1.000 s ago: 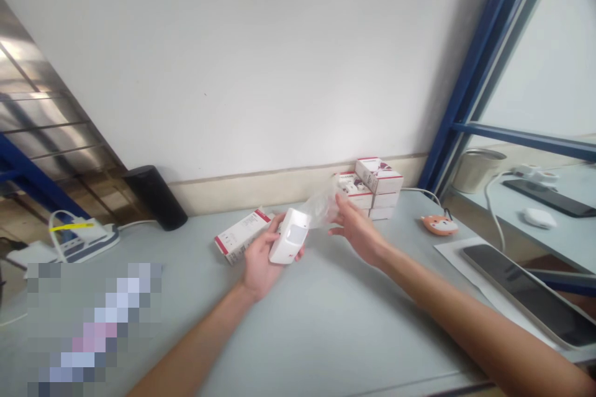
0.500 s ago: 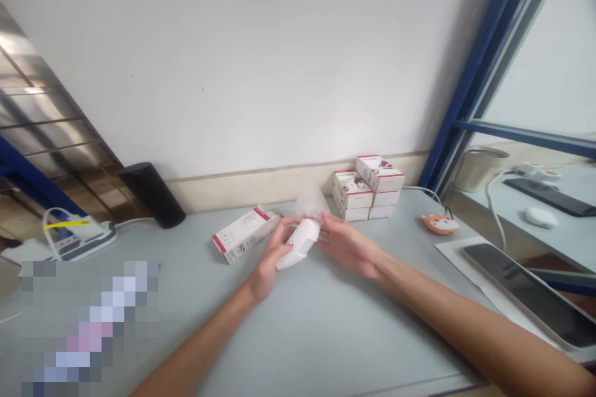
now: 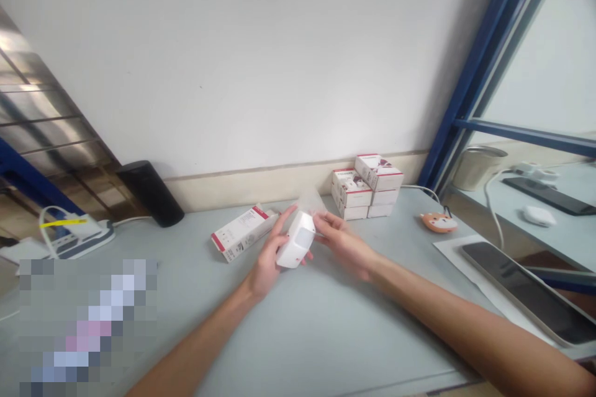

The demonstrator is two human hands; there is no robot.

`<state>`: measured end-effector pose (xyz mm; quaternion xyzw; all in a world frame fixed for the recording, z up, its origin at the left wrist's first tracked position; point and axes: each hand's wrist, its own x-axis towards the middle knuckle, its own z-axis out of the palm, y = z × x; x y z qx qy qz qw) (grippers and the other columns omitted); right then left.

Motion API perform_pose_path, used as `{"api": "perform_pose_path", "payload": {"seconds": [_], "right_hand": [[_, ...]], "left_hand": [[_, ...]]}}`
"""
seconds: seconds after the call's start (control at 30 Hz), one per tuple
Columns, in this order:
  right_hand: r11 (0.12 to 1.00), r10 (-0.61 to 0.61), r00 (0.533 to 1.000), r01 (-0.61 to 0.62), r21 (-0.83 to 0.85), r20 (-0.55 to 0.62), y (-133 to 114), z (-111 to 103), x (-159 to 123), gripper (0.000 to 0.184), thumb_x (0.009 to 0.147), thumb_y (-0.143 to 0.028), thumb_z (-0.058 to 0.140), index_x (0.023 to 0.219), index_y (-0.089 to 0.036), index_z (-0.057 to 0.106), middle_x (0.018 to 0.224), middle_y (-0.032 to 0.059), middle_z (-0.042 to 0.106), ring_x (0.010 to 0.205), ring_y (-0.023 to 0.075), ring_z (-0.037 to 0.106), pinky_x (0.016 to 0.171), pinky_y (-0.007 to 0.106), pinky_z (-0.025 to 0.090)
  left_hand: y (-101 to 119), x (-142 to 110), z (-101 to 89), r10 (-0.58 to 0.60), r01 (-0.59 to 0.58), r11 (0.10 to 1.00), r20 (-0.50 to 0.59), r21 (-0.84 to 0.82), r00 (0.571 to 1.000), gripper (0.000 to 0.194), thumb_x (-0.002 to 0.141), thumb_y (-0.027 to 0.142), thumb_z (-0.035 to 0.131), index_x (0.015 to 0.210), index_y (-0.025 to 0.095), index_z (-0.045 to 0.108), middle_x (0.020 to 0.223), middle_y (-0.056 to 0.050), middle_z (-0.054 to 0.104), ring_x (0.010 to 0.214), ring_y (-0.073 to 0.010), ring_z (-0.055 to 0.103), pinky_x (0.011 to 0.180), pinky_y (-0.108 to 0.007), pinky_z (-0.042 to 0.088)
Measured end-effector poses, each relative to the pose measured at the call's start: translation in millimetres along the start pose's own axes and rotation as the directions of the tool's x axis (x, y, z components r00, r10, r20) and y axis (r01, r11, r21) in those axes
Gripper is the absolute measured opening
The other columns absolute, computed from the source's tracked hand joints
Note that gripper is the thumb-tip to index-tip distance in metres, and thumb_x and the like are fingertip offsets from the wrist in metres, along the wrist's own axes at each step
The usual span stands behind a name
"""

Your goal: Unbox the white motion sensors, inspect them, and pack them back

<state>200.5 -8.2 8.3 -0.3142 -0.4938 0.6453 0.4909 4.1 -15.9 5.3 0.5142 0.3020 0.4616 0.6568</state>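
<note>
A white motion sensor (image 3: 289, 255) with a pale window on its front is tilted in my left hand (image 3: 266, 260), whose fingers wrap around its left side and behind it. My right hand (image 3: 344, 242) pinches at the sensor's upper right edge, thumb and fingers bent together; some of those fingers are hidden. Just behind the sensor, a crumpled clear plastic bag (image 3: 313, 200) shows against the wall's foot; whether a hand touches it is unclear. Left of my left hand lies a white and red carton (image 3: 242, 232), its far end partly covered by the fingers.
Small white and red boxes (image 3: 379, 180) are stacked at the back right. A black cylinder (image 3: 151, 192) and a power strip (image 3: 88, 242) stand left. On the right are an orange animal-face object (image 3: 438, 222) and a phone (image 3: 521, 285) on white paper. A wall closes the back.
The motion sensor has turned so its windowed front faces me more. My right hand has closed in on its upper right edge, fingers more bent.
</note>
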Motion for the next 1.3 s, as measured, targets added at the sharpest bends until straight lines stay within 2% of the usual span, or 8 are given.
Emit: {"api": "perform_pose_path", "payload": {"seconds": [0.17, 0.3, 0.47, 0.63, 0.77, 1.03, 1.17, 1.3], "right_hand": [[0.999, -0.011, 0.999, 0.010, 0.030, 0.032, 6, -3, 0, 0.040, 0.087, -0.053, 0.079, 0.114, -0.025, 0.069, 0.109, 0.0037, 0.074, 0.080, 0.0167, 0.067, 0.098, 0.039, 0.050], [1.000, 0.011, 0.990, -0.013, 0.010, 0.138, 5, -3, 0, 0.040, 0.089, -0.052, 0.078, 0.114, -0.023, 0.064, 0.083, -0.0007, 0.072, 0.065, 0.0147, 0.062, 0.085, 0.037, 0.051], [0.982, -0.116, 0.992, 0.122, -0.142, 0.051, -1, -5, 5, 0.039, 0.083, -0.045, 0.084, 0.107, -0.024, 0.061, 0.113, 0.0041, 0.073, 0.097, 0.0195, 0.069, 0.091, 0.035, 0.053], [0.853, -0.208, 0.978, 0.194, -0.484, 0.025, -5, -16, 7, 0.041, 0.082, -0.042, 0.083, 0.115, -0.027, 0.064, 0.113, 0.0039, 0.075, 0.104, 0.0245, 0.069, 0.091, 0.040, 0.053], [0.762, -0.236, 0.967, 0.248, -0.598, 0.099, -8, -23, 6, 0.043, 0.085, -0.044, 0.080, 0.121, -0.028, 0.066, 0.118, 0.0038, 0.075, 0.112, 0.0267, 0.067, 0.101, 0.045, 0.049], [0.849, -0.089, 0.963, 0.207, -0.486, 0.255, -20, -29, 3, 0.053, 0.088, -0.041, 0.077, 0.137, -0.028, 0.063, 0.128, 0.0068, 0.072, 0.123, 0.0294, 0.065, 0.108, 0.051, 0.049], [0.780, 0.034, 0.947, 0.174, -0.601, 0.319, -18, -35, 4, 0.038, 0.091, -0.044, 0.073, 0.124, -0.026, 0.073, 0.124, 0.0069, 0.075, 0.114, 0.0314, 0.070, 0.102, 0.053, 0.054], [0.720, 0.006, 0.958, 0.194, -0.667, 0.286, -17, -41, 4, 0.052, 0.083, -0.045, 0.082, 0.129, -0.027, 0.070, 0.130, 0.0073, 0.073, 0.116, 0.0329, 0.069, 0.101, 0.052, 0.055]], "left_hand": [[-1, 1, 1.8, 0.029, -0.034, 0.996, -0.056, -0.084, 0.998, 0.069, 0.094, 0.029, 0.053, 0.158, 0.032, 0.028, 0.105, -0.006, 0.076, 0.075, -0.0265, 0.076, 0.071, -0.040, 0.057], [-7, 3, -2.2, -0.009, 0.003, 0.986, -0.032, -0.164, 0.999, 0.055, 0.092, 0.033, 0.057, 0.146, 0.025, 0.044, 0.113, -0.010, 0.075, 0.077, -0.0267, 0.075, 0.072, -0.041, 0.057], [-13, 7, -6.9, 0.016, -0.031, 0.990, -0.111, -0.137, 0.994, 0.044, 0.091, 0.024, 0.059, 0.135, 0.025, 0.055, 0.129, -0.006, 0.071, 0.107, -0.0237, 0.068, 0.089, -0.034, 0.051], [-17, 9, -5.7, 0.071, -0.075, 0.989, -0.031, -0.129, 0.997, 0.049, 0.082, 0.016, 0.063, 0.130, 0.024, 0.059, 0.132, -0.006, 0.068, 0.123, -0.0273, 0.060, 0.101, -0.038, 0.045], [-12, 9, -6.2, 0.168, -0.167, 0.986, -0.078, 0.020, 0.983, 0.040, 0.090, 0.027, 0.069, 0.129, 0.023, 0.063, 0.134, -0.008, 0.067, 0.124, -0.0283, 0.059, 0.101, -0.037, 0.044], [-6, 14, -18.1, 0.218, -0.197, 0.911, -0.016, 0.362, 0.976, 0.040, 0.085, 0.036, 0.083, 0.119, 0.019, 0.072, 0.121, -0.012, 0.074, 0.114, -0.0317, 0.068, 0.099, -0.042, 0.052], [-9, 14, -21.9, 0.220, -0.204, 0.843, 0.026, 0.497, 0.975, 0.039, 0.083, 0.036, 0.084, 0.117, 0.020, 0.073, 0.118, -0.012, 0.075, 0.110, -0.0317, 0.070, 0.098, -0.043, 0.054], [-8, 11, -19.3, 0.178, -0.174, 0.826, 0.044, 0.536, 0.983, 0.039, 0.085, 0.038, 0.082, 0.118, 0.020, 0.071, 0.120, -0.012, 0.075, 0.107, -0.0309, 0.072, 0.094, -0.044, 0.056]]}}
